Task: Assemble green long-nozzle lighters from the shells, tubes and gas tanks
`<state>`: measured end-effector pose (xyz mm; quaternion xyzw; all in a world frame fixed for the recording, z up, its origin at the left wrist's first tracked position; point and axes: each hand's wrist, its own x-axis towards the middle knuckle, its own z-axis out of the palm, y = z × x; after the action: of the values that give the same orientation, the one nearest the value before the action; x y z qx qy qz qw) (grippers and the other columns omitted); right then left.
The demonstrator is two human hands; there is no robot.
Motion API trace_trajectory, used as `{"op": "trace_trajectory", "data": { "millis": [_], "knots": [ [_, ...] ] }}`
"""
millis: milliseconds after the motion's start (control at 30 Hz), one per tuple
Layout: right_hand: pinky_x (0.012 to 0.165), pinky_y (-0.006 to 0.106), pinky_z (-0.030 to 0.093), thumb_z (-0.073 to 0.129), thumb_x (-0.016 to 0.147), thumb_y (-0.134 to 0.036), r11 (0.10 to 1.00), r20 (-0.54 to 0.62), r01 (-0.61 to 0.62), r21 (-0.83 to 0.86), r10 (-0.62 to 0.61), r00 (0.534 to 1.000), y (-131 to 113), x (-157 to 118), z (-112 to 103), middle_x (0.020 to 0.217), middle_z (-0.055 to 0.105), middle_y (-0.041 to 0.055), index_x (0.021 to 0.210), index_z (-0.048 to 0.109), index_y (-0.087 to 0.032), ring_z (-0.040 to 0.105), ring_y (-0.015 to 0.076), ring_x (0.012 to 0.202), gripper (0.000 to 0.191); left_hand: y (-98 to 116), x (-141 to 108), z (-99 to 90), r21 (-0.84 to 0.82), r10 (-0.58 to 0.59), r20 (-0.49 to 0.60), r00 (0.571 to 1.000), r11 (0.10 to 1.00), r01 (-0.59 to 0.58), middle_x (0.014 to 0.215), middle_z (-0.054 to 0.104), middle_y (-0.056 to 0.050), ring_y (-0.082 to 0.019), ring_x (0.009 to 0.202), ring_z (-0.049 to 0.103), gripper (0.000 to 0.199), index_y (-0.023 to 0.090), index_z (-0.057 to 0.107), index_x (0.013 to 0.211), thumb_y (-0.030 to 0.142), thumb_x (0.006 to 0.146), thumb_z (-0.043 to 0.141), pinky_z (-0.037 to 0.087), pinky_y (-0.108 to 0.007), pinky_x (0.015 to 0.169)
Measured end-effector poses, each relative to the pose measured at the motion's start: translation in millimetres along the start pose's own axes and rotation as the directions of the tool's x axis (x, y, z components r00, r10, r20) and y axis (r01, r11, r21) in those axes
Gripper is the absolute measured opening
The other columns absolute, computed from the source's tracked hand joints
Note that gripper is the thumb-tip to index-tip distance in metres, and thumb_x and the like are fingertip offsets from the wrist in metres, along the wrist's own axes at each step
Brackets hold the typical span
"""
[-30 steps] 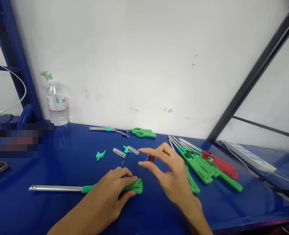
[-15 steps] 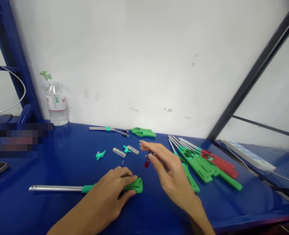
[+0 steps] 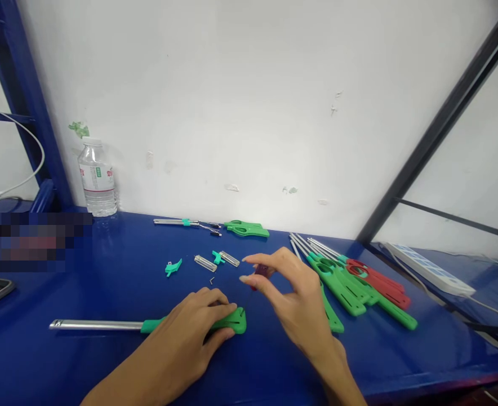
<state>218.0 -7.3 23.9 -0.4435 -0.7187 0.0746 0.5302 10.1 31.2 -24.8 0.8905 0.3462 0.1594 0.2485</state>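
A green long-neck lighter [image 3: 236, 321] lies flat on the blue table, its metal tube [image 3: 101, 325] pointing left. My left hand [image 3: 192, 330] is closed around its handle and presses it down, hiding the middle. Above and right of the handle's end, my right hand [image 3: 295, 299] pinches a screwdriver [image 3: 261, 271] by its dark red grip. The fingers cover part of that grip, and I cannot make out the shaft clearly. Small screws [image 3: 212, 280] lie beyond my left hand, near a teal trigger [image 3: 173, 268] and a clear fuel tank [image 3: 205, 263].
Several green lighters [image 3: 337, 285] and red lighters [image 3: 379, 285] lie in a pile at right. Near the wall are metal tubes with wires [image 3: 177, 222] and green handle shells [image 3: 247, 228]. A water bottle [image 3: 98, 180] stands back left; a power strip [image 3: 432, 269] lies far right.
My right hand has tilted and shifted slightly, with the screwdriver's grip now more hidden between the fingers and its shaft no longer plainly seen at the handle's end. My left hand stays still.
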Motion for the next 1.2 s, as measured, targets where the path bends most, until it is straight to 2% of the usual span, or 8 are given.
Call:
{"op": "trace_trajectory", "data": {
  "millis": [167, 367, 533, 700, 867, 967, 1100, 1200],
  "knots": [
    [0.097, 0.031, 0.057, 0.054, 0.113, -0.023, 0.991, 0.148, -0.030, 0.134, 0.010, 0.989, -1.1, -1.6, -1.1, 0.122, 0.076, 0.0010, 0.145, 0.069, -0.038, 0.072, 0.0163, 0.109, 0.038, -1.3, 1.1, 1.0, 0.001, 0.005, -0.003, 1.000, 1.000, -0.005, 0.128, 0.067, 0.000, -0.027, 0.118, 0.062, 0.016, 0.030, 0.071, 0.114, 0.025, 0.107, 0.057, 0.047, -0.048, 0.106],
    [0.080, 0.027, 0.057, 0.082, 0.096, -0.021, 1.000, 0.027, 0.017, 0.010, -0.018, 0.999, -3.2, -2.4, -1.2, 0.092, 0.069, -0.0024, 0.112, 0.082, -0.033, 0.068, 0.0148, 0.083, 0.021, -1.9, -0.7, 1.4, 0.000, 0.008, -0.008, 1.000, 1.000, -0.008, 0.130, 0.068, 0.000, -0.027, 0.121, 0.062, 0.018, 0.032, 0.072, 0.116, 0.026, 0.108, 0.057, 0.047, -0.048, 0.108],
    [0.096, 0.030, 0.056, 0.054, 0.112, -0.022, 0.991, 0.146, -0.024, 0.133, 0.004, 0.989, -1.5, -2.3, -1.1, 0.121, 0.077, -0.0006, 0.144, 0.068, -0.037, 0.072, 0.0154, 0.107, 0.038, -2.2, -0.7, 1.3, -0.002, 0.003, -0.002, 1.000, 1.000, -0.003, 0.128, 0.068, 0.000, -0.027, 0.118, 0.063, 0.017, 0.031, 0.072, 0.113, 0.026, 0.107, 0.057, 0.048, -0.046, 0.105],
    [0.082, 0.025, 0.056, 0.079, 0.098, -0.021, 0.999, 0.008, 0.026, 0.020, -0.027, 1.000, -0.8, -2.3, 2.5, 0.093, 0.071, -0.0050, 0.116, 0.079, -0.034, 0.069, 0.0121, 0.081, 0.022, -4.3, -0.9, 3.2, -0.001, 0.008, -0.011, 1.000, 1.000, -0.008, 0.129, 0.068, 0.001, -0.027, 0.118, 0.062, 0.020, 0.033, 0.071, 0.118, 0.025, 0.107, 0.056, 0.048, -0.047, 0.106],
    [0.094, 0.030, 0.057, 0.061, 0.110, -0.024, 0.992, 0.122, -0.048, 0.113, 0.034, 0.992, -2.9, -1.3, -2.8, 0.120, 0.079, -0.0015, 0.134, 0.075, -0.038, 0.073, 0.0158, 0.106, 0.031, -2.3, -0.5, 1.7, -0.001, 0.005, -0.007, 1.000, 1.000, -0.005, 0.128, 0.068, 0.000, -0.026, 0.117, 0.063, 0.017, 0.031, 0.071, 0.114, 0.025, 0.107, 0.057, 0.048, -0.047, 0.105],
    [0.088, 0.031, 0.058, 0.068, 0.106, -0.022, 0.985, 0.107, -0.074, 0.156, 0.057, 0.993, -2.6, -0.5, -2.6, 0.106, 0.079, -0.0023, 0.125, 0.079, -0.035, 0.075, 0.0162, 0.094, 0.025, -1.1, -0.5, 0.8, 0.000, 0.008, -0.005, 1.000, 1.000, -0.008, 0.128, 0.068, 0.000, -0.027, 0.118, 0.062, 0.017, 0.031, 0.072, 0.113, 0.025, 0.107, 0.057, 0.047, -0.046, 0.106],
    [0.078, 0.028, 0.056, 0.082, 0.096, -0.020, 1.000, -0.007, 0.003, 0.017, -0.003, 1.000, -2.6, -1.0, 0.7, 0.088, 0.068, -0.0035, 0.108, 0.083, -0.033, 0.068, 0.0141, 0.081, 0.018, -1.4, -0.2, 0.9, 0.000, 0.004, -0.009, 1.000, 1.000, -0.004, 0.128, 0.068, 0.000, -0.027, 0.119, 0.063, 0.017, 0.031, 0.072, 0.113, 0.025, 0.107, 0.057, 0.048, -0.046, 0.106],
    [0.087, 0.029, 0.056, 0.073, 0.103, -0.024, 0.999, 0.077, 0.006, 0.037, -0.009, 0.997, -4.3, -2.4, -1.5, 0.104, 0.072, -0.0005, 0.122, 0.081, -0.035, 0.070, 0.0158, 0.097, 0.023, -1.9, 0.2, 1.4, 0.003, 0.000, -0.005, 1.000, 1.000, 0.000, 0.129, 0.068, -0.001, -0.027, 0.120, 0.062, 0.018, 0.032, 0.072, 0.116, 0.025, 0.107, 0.058, 0.048, -0.046, 0.107]
  ]
}}
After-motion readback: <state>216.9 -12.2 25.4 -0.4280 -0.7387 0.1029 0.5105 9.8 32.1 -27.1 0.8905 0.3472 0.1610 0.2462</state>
